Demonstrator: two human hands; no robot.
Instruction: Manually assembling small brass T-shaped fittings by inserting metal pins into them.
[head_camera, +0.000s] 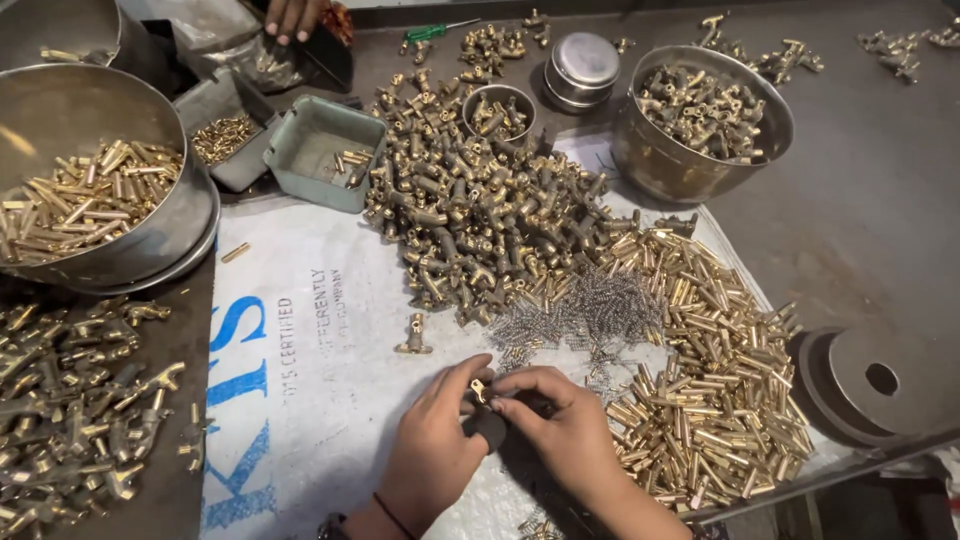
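While your two hands are meeting low in the middle of the white sack, your left hand (432, 452) is pinching a small brass piece (479, 389) between thumb and forefinger, and your right hand (560, 425) is closing its fingertips onto the same piece from the other side. That piece is sitting right at your fingertips, between both hands, its long axis tilting up and slightly leftward; neither hand is nearer, since both are touching it. Something dark is lying beneath your hands, but you cannot tell what it is.

Just beyond your fingers, a heap of thin silvery springs (590, 318) is lying, with a lone brass fitting (414, 335) standing apart to its left. Brass tubes (715, 390) are spreading out to your right, and a big pile of darker brass fittings (480, 215) is lying farther up.

The white sack (320, 400) is serving as your mat, bearing large blue letters along its left edge and small grey lettering running lengthwise beside them. A green tray (322, 152) is resting at the sack's upper left corner, and steel bowls are standing at far left (95, 180) and upper right (700, 125). Another person's hand (293, 17) is reaching in at the top.
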